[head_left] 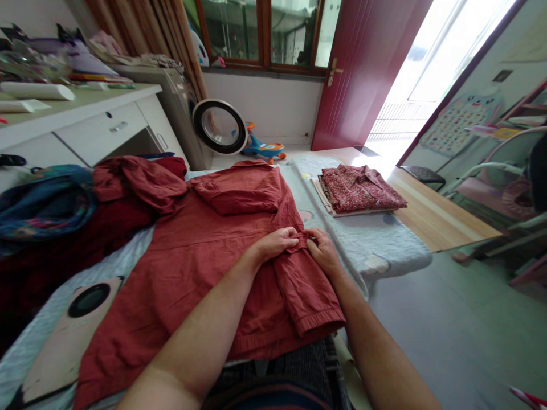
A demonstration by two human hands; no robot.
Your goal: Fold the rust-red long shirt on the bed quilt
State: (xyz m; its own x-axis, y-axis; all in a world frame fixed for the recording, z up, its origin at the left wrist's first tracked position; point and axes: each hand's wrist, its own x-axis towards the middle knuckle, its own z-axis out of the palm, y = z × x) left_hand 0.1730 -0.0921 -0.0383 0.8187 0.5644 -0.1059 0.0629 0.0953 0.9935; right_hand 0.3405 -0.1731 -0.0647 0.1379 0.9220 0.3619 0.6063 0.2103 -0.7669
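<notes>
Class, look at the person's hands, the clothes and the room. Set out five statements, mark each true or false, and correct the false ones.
1. The left hand grips the red garment. True.
2. The right hand is off the red garment. False: it grips it too.
3. The folded patterned garment lies on the pale blue cover. False: other folded cloth lies between them.
4. The dark red door stands open. True.
5. A white roll lies on the desk. True.
</notes>
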